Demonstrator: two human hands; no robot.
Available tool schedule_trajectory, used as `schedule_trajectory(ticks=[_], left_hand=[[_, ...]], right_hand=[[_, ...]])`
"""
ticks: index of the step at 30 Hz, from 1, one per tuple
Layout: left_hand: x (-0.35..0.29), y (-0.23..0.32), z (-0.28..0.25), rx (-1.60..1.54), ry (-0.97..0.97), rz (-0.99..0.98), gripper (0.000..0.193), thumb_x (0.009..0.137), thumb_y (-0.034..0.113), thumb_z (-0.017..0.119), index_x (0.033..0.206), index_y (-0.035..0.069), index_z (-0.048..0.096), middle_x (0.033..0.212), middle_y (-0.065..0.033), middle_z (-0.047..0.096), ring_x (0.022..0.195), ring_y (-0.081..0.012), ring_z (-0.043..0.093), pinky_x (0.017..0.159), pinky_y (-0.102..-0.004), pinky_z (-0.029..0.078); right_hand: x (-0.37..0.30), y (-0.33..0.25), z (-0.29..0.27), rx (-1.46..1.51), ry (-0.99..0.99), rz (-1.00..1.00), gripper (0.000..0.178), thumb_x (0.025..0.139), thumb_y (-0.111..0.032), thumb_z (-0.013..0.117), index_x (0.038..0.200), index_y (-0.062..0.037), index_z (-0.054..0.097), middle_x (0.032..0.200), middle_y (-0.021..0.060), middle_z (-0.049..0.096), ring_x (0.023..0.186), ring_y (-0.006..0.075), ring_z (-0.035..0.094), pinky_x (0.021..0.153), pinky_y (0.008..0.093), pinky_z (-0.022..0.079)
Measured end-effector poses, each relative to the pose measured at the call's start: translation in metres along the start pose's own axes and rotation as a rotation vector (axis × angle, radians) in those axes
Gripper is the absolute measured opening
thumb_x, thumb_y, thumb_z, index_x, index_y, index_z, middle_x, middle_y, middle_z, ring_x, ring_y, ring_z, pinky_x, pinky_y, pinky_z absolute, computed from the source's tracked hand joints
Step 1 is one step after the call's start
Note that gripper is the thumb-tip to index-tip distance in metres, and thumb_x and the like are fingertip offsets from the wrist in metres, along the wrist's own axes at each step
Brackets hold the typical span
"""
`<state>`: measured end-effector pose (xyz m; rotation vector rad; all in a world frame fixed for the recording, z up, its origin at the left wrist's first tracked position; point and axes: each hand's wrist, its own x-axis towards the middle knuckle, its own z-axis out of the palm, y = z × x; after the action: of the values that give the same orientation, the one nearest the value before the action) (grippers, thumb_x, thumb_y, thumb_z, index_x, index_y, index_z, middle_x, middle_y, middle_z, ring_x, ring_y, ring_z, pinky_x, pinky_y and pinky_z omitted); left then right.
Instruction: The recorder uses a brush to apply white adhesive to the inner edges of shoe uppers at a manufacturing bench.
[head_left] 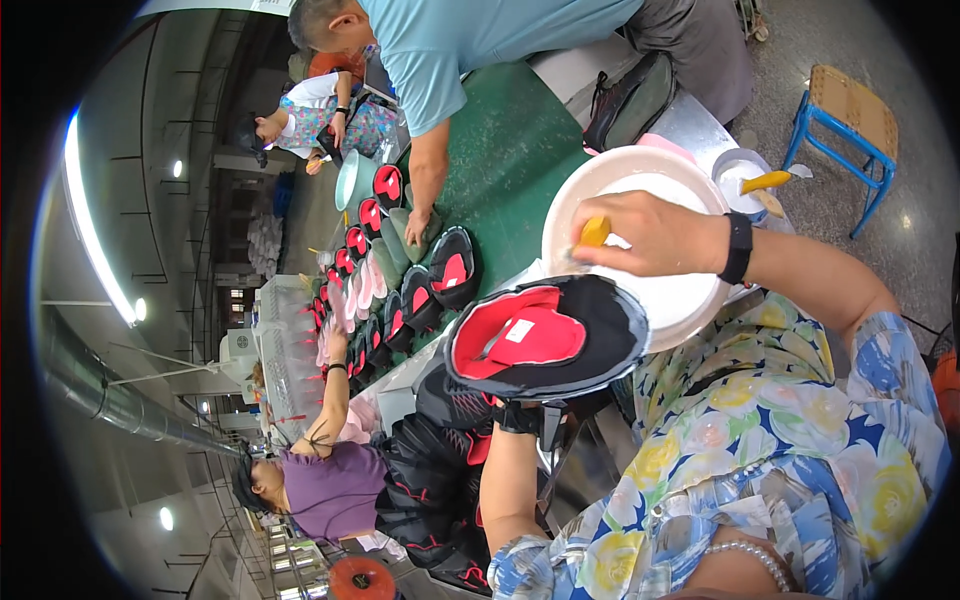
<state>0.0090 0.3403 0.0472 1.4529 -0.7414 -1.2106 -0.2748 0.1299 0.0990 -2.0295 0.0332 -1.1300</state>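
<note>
My right hand (655,235) is closed around a brush with a yellow handle (595,232). It is above a wide pale basin (568,195) of white liquid (680,300), and its bristles are mostly hidden. Lower left, my left hand (525,415) holds up a black shoe upper (600,330) from underneath, most of its fingers out of sight. The upper's open underside faces me, showing red lining (520,345) with a small white label. A whitish edge runs along its rim, close to the basin.
A green work belt (520,125) carries rows of black-and-red uppers (453,270) and soles. A co-worker's hand (417,225) touches pieces there. Beyond the basin stands a small tub (735,165) with another yellow-handled brush (765,182). Dark uppers (430,490) are piled left of my arm.
</note>
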Motion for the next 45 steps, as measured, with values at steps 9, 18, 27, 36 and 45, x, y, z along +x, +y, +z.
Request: schedule_trajectory(ticks=[9, 18, 27, 36, 45], left_hand=[[-0.010, -0.034, 0.000, -0.083, 0.070, -0.015, 0.047, 0.102, 0.037, 0.049, 0.139, 0.008, 0.053, 0.139, -0.0105, 0.060, 0.127, -0.0267, 0.057, 0.106, -0.0437, 0.049], [-0.021, -0.055, -0.010, -0.180, 0.164, -0.023, 0.046, 0.101, 0.035, 0.050, 0.139, 0.008, 0.053, 0.138, -0.0103, 0.060, 0.126, -0.0266, 0.058, 0.106, -0.0431, 0.049], [-0.023, -0.071, -0.024, -0.301, 0.340, 0.018, 0.045, 0.101, 0.033, 0.051, 0.138, 0.008, 0.053, 0.137, -0.0101, 0.060, 0.126, -0.0265, 0.058, 0.106, -0.0426, 0.049], [0.009, -0.032, -0.091, -0.464, 0.530, 0.134, 0.043, 0.101, 0.031, 0.052, 0.138, 0.007, 0.054, 0.137, -0.0099, 0.061, 0.126, -0.0264, 0.058, 0.106, -0.0421, 0.049], [0.122, -0.118, -0.173, -0.014, 0.359, 0.451, 0.047, 0.090, -0.006, 0.061, 0.133, 0.009, 0.053, 0.134, -0.0087, 0.062, 0.120, -0.0238, 0.062, 0.099, -0.0366, 0.053]], right_hand=[[0.004, -0.005, 0.002, -0.072, -0.332, 0.080, 0.021, 0.094, -0.021, 0.065, 0.097, -0.0021, 0.056, 0.083, 0.0196, 0.065, 0.079, 0.0399, 0.067, 0.070, 0.0454, 0.053], [0.010, -0.014, 0.006, -0.100, -0.107, -0.037, 0.023, 0.093, -0.019, 0.068, 0.095, -0.0029, 0.052, 0.084, 0.0152, 0.065, 0.078, 0.0357, 0.066, 0.071, 0.0417, 0.051], [0.021, -0.021, 0.008, -0.042, -0.099, 0.032, 0.021, 0.095, -0.020, 0.065, 0.100, -0.0019, 0.057, 0.083, 0.0181, 0.066, 0.077, 0.0374, 0.066, 0.068, 0.0430, 0.051], [0.003, -0.011, -0.019, -0.113, 0.086, 0.247, 0.015, 0.091, -0.013, 0.070, 0.095, -0.0005, 0.062, 0.083, 0.0118, 0.067, 0.072, 0.0232, 0.065, 0.070, 0.0340, 0.051], [-0.046, -0.011, -0.025, 0.085, 0.042, 0.704, 0.010, 0.093, -0.006, 0.066, 0.099, 0.0006, 0.060, 0.092, 0.0069, 0.064, 0.084, 0.0132, 0.064, 0.077, 0.0265, 0.051]])
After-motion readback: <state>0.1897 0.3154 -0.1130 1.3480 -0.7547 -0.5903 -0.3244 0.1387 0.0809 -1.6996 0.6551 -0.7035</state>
